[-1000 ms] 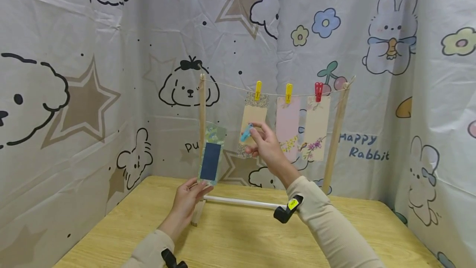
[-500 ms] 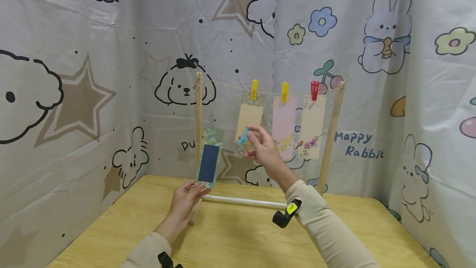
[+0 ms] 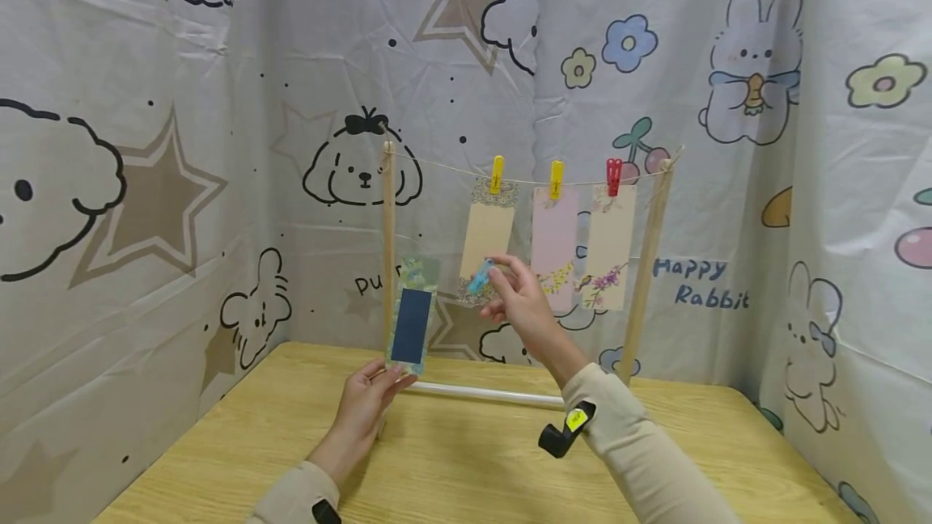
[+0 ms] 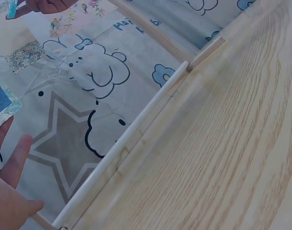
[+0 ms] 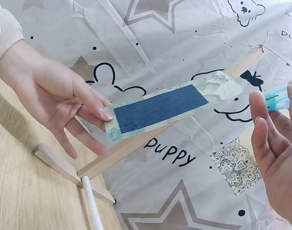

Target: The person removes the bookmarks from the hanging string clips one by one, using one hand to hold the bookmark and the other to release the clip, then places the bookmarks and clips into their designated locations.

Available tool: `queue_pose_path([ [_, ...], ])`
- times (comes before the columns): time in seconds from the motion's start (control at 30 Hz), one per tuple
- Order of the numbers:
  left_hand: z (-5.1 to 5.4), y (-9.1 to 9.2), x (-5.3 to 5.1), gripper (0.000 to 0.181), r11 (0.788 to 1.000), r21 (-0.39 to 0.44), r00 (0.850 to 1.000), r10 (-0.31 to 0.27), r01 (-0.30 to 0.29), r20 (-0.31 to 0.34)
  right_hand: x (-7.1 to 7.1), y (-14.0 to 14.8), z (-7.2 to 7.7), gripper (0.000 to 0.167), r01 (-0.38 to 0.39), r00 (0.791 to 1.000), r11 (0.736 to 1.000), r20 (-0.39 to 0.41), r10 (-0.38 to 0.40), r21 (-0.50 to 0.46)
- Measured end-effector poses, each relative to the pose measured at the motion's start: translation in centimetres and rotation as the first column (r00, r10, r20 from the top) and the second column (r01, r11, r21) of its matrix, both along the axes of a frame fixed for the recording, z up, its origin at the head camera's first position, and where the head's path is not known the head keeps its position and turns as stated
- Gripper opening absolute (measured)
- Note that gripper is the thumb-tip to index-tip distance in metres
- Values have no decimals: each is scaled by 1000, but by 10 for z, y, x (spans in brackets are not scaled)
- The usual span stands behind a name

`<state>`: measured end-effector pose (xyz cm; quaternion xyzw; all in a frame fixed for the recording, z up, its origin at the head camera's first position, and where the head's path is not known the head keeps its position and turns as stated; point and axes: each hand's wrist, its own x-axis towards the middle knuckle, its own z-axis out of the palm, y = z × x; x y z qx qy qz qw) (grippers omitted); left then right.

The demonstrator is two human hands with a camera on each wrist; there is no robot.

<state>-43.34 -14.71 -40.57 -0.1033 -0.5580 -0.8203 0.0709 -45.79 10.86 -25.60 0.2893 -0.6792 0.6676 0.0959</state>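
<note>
My left hand (image 3: 364, 403) pinches the bottom end of a green-and-blue patterned bookmark card (image 3: 412, 326) with a dark blue panel. It stands upright beside the left post, under the string (image 3: 444, 166) and apart from it. In the right wrist view, the thumb (image 5: 94, 103) lies on the card's (image 5: 160, 108) near end. My right hand (image 3: 527, 306) pinches a light blue clothespin (image 3: 480, 277) between thumb and fingers, in front of the leftmost hanging card (image 3: 488, 237). The left wrist view catches only part of the left hand (image 4: 11, 191) and a corner of its card.
Yellow clothespins (image 3: 557, 179) and a red clothespin (image 3: 614, 176) hold cards on the string, including a pink card (image 3: 555, 241) and a floral cream card (image 3: 610, 245). Wooden posts (image 3: 389, 233) and a white bar (image 3: 495, 395) form the frame on the wooden table (image 3: 510, 467).
Both hands have sunk slightly, carrying the bookmark card and the blue clothespin a little lower. The head view has shifted a little. The hanging cards stay clipped.
</note>
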Motion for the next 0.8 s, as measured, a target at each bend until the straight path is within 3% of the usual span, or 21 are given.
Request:
queue_pose_path([
  [0.13, 1, 2, 1, 64, 1000, 0, 1000, 3, -3, -1, 1, 5, -6, 46, 7, 1000, 1000, 6, -7, 3],
  [0.33, 4, 2, -2, 43, 999, 17, 1000, 31, -31, 6, 4, 12, -15, 46, -19, 1000, 999, -6, 19, -41],
  [0.57, 2, 3, 3, 66, 1000, -16, 1000, 2, -2, -8, 10, 23, -38, 40, 8, 1000, 997, 7, -8, -74],
  [0.8, -2, 5, 2, 53, 1000, -5, 1000, 15, -15, 15, 13, 35, -55, 38, 21, 1000, 993, 8, -21, -120],
])
